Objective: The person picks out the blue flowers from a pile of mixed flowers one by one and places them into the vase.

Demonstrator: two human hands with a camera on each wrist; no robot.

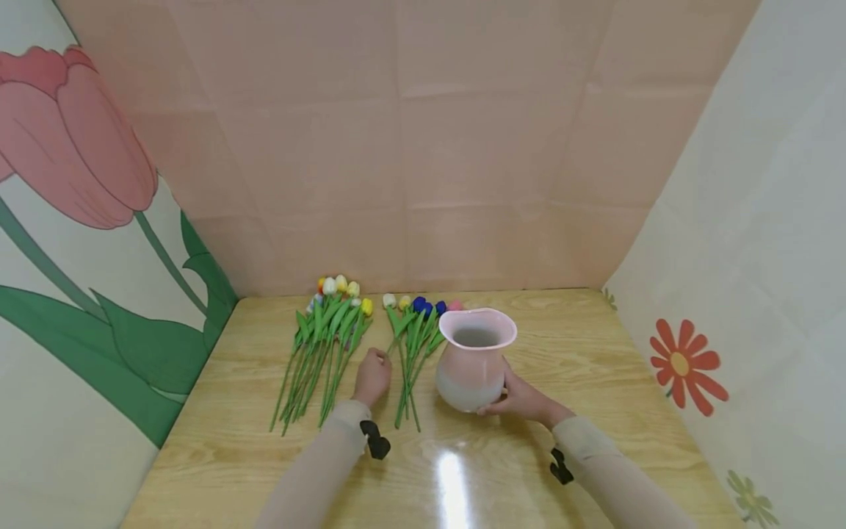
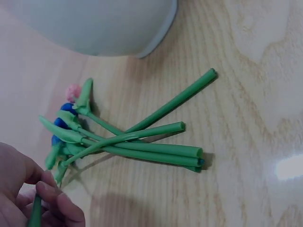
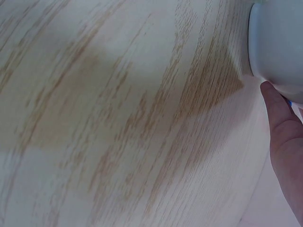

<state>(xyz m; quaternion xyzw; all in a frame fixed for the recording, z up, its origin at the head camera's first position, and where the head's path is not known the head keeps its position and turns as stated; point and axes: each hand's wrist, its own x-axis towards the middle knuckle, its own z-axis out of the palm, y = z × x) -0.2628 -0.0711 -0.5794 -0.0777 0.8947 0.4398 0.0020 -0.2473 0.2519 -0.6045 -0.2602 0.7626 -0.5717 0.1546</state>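
The left grip [image 1: 374, 376] pinches a green stem [image 2: 35, 212] beside the smaller flower bunch [image 1: 414, 339] on the table [image 1: 568, 323]; the right grip [image 1: 524, 400] clasps the vase [image 1: 469, 376] just right of it. This looks like picking out one stem; next, it likely needs lifting free

The vase [image 1: 469, 380] looks smooth and glossy, flower stems [image 2: 174, 100] plastic, table [image 1: 568, 338] shiny wood.

Both arms [image 1: 309, 466] stretch forward; the left hand [image 1: 374, 376] pinches with bent fingers [image 2: 71, 211], the right hand [image 1: 523, 398] (its thumb [image 3: 280, 111] extended) grips.
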